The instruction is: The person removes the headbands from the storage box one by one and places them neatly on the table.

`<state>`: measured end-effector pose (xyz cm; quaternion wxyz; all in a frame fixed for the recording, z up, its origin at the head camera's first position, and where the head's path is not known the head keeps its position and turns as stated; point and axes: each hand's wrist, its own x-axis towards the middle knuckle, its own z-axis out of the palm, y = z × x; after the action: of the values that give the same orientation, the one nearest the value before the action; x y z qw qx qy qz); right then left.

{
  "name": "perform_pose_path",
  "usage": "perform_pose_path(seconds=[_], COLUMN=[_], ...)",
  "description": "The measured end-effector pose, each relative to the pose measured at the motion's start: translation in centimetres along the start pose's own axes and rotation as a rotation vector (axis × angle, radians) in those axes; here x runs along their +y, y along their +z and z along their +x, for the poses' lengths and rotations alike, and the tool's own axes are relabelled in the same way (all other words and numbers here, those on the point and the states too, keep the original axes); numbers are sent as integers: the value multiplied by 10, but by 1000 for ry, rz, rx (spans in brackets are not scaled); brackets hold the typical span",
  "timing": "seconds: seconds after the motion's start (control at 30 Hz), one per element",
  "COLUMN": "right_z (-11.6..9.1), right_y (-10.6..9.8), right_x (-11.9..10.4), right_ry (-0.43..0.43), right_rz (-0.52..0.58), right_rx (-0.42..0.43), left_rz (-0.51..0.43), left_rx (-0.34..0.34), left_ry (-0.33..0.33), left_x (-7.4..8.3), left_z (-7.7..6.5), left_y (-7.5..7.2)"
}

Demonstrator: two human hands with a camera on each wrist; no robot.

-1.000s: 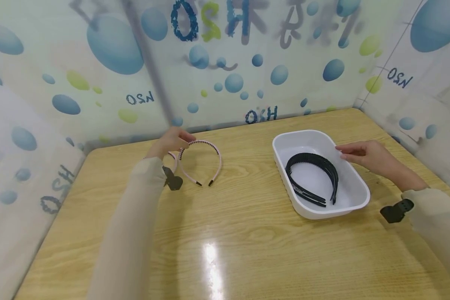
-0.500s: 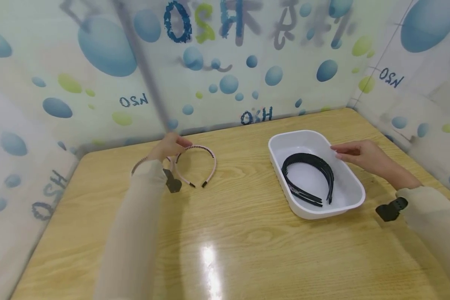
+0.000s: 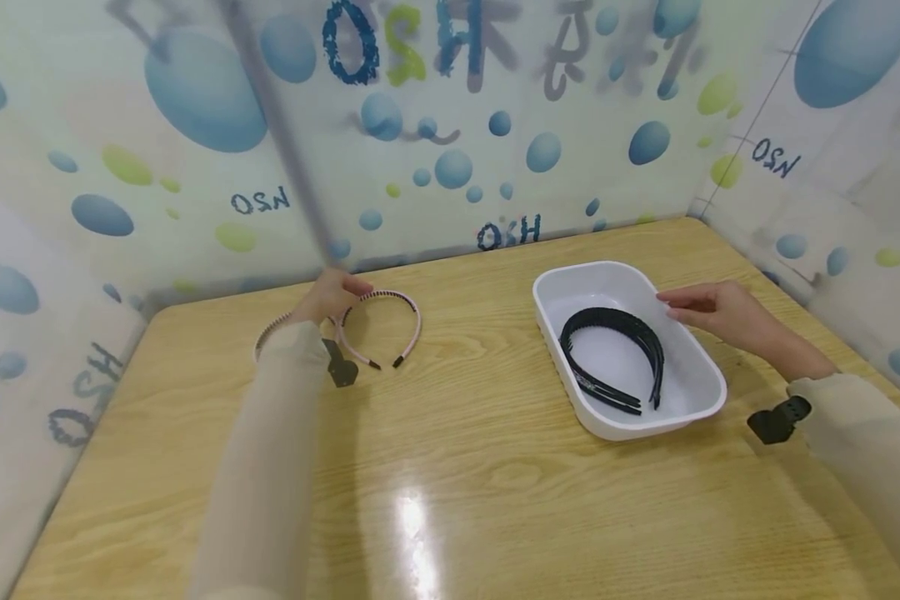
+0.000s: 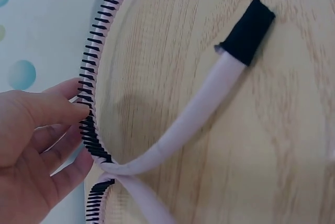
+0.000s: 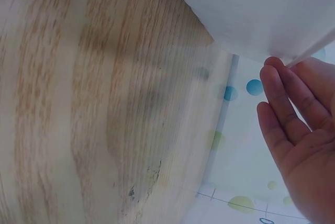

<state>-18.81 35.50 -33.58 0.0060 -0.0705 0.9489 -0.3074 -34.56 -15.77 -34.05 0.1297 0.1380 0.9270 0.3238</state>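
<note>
In the head view my left hand [image 3: 330,296] is at the top of a pink headband [image 3: 417,321] with dark teeth, at the table's back left. The left wrist view shows my thumb and fingers pinching this headband's toothed band [image 4: 95,67]. A second pink headband [image 3: 265,333] lies at its left, partly covered by my hand and sleeve; the two cross or touch. My right hand [image 3: 731,321] pinches the right rim of a white plastic basin [image 3: 697,387]. Several black headbands [image 3: 656,350] lie nested together in that basin.
The wooden table [image 3: 487,500] carries the basin and the pink headbands. A bubble-printed backdrop [image 3: 450,133] rises behind the table and along its sides. A dark device [image 3: 341,367] sits on my left wrist, another [image 3: 776,421] on my right.
My left hand has come down and slightly left with the pink headband, and more of the second headband shows at its left. The right hand stays on the basin's rim. The view has shifted slightly.
</note>
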Motion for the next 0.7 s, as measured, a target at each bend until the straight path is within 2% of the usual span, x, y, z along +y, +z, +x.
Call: perform_pose_path(seconds=[0.2,0.47,0.7], right_z=[1,2,1], right_y=[2,1,0], right_x=[0,0,1], right_ry=[-12,-29,3], right_rz=[-12,-20,-18], right_rx=[2,7,6], left_rz=[-12,-9,19], left_rx=[15,1,11], left_ry=[-5,-13,2], left_x=[-4,-7,-5], left_z=[5,7,9], left_y=[3,7,9])
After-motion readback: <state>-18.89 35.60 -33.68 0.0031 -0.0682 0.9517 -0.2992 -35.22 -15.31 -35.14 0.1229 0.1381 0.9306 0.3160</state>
